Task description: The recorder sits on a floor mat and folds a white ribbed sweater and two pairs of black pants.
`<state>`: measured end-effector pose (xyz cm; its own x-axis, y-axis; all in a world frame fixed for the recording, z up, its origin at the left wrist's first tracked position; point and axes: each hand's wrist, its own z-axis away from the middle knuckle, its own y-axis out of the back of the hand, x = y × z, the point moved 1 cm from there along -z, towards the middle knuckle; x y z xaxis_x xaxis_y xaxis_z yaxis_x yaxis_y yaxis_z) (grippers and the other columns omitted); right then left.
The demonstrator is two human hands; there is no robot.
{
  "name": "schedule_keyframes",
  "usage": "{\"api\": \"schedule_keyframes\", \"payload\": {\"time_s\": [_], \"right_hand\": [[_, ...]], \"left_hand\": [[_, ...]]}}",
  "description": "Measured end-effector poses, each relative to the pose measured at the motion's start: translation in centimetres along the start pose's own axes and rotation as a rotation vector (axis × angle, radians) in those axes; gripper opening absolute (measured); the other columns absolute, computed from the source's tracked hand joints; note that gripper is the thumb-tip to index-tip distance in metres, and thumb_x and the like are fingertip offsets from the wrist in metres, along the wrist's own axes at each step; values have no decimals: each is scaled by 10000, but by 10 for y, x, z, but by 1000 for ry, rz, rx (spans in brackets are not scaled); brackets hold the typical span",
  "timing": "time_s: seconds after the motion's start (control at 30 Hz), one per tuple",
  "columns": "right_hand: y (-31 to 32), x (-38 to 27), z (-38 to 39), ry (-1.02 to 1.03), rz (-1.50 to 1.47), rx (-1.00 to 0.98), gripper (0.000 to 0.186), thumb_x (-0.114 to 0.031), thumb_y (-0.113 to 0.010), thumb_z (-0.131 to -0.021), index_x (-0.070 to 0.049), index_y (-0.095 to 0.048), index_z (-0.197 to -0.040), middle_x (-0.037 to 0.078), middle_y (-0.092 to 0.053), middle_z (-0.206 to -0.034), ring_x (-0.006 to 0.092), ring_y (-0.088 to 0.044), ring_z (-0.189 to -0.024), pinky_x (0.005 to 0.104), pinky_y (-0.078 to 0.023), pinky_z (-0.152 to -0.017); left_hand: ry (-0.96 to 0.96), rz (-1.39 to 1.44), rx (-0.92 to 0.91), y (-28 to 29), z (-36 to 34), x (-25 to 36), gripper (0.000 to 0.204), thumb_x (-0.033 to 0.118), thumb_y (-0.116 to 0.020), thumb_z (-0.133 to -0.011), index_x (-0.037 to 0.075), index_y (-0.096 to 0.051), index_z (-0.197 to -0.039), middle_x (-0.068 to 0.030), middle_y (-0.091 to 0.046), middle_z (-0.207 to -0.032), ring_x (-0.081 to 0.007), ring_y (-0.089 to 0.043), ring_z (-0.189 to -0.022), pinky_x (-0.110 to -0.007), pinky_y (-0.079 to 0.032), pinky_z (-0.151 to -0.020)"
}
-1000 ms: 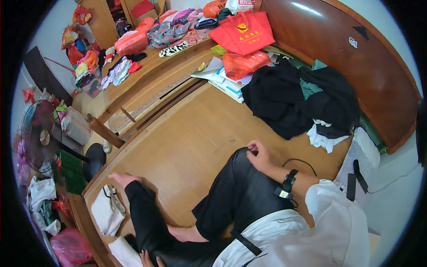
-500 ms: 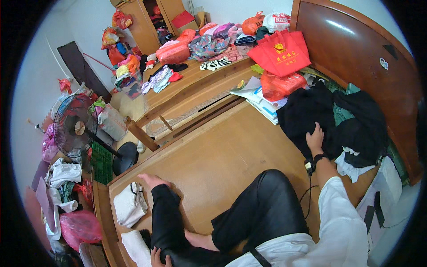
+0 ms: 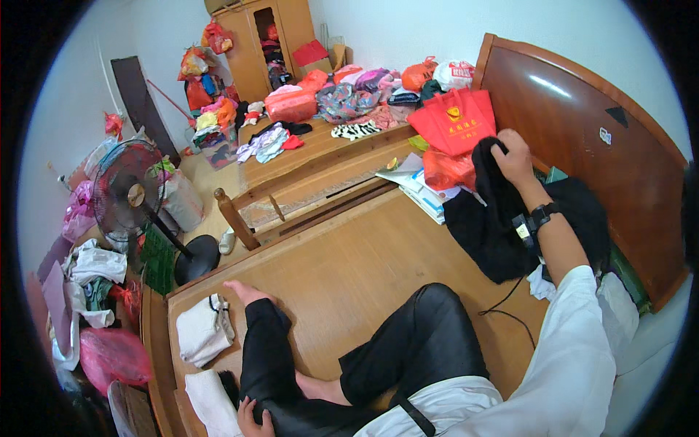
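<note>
My right hand point(image 3: 515, 156) grips a bunched part of a black garment point(image 3: 489, 237) and holds it raised; its exact kind cannot be made out. The rest hangs down to the wooden bed board point(image 3: 320, 251). Beside it, more dark cloth point(image 3: 581, 215) lies against the headboard point(image 3: 575, 109). My left hand point(image 3: 253, 419) rests on my black trouser leg, its fingers apart with nothing in them. Near that leg lie a folded cream cloth point(image 3: 205, 331) and a second white cloth point(image 3: 211, 404).
Papers point(image 3: 422, 193), an orange plastic bag point(image 3: 445, 169) and a red tote bag point(image 3: 455, 124) are by the headboard. A black cord point(image 3: 510, 315) runs over the board. At left stand a floor fan point(image 3: 135, 195) and a pink bag point(image 3: 115, 357). Clothes point(image 3: 346, 102) cover the far platform.
My right hand has closed on the black garment and lifted part of it up toward the red tote bag. My left hand stays on my leg. The view has shifted slightly.
</note>
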<state>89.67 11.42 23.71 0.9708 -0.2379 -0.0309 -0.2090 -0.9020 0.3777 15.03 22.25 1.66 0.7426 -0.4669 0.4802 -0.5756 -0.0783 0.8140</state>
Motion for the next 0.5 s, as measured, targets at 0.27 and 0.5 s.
{"api": "schedule_keyframes", "payload": {"time_s": [0.27, 0.5], "right_hand": [[85, -204, -140, 56, -628, 231, 192, -156, -614, -849, -17, -528, -749, 4, -470, -646, 88, -455, -603, 244, -384, -537], [116, -286, -118, -90, -772, -177, 242, -205, -585, -806, 11, -513, -725, 39, -473, -621, 107, -450, -587, 280, -381, -528]], "left_hand": [[4, 314, 2, 7, -38, 62, 134, 37, -659, -749, -3, -631, -874, -113, -646, -857, -239, -621, -817, -323, -480, -779], [-214, 758, -362, 7, -59, 228, 970, 292, -841, -629, -5, -293, -1372, -191, -433, -1334, -303, -473, -1195, -396, -334, -1024]]}}
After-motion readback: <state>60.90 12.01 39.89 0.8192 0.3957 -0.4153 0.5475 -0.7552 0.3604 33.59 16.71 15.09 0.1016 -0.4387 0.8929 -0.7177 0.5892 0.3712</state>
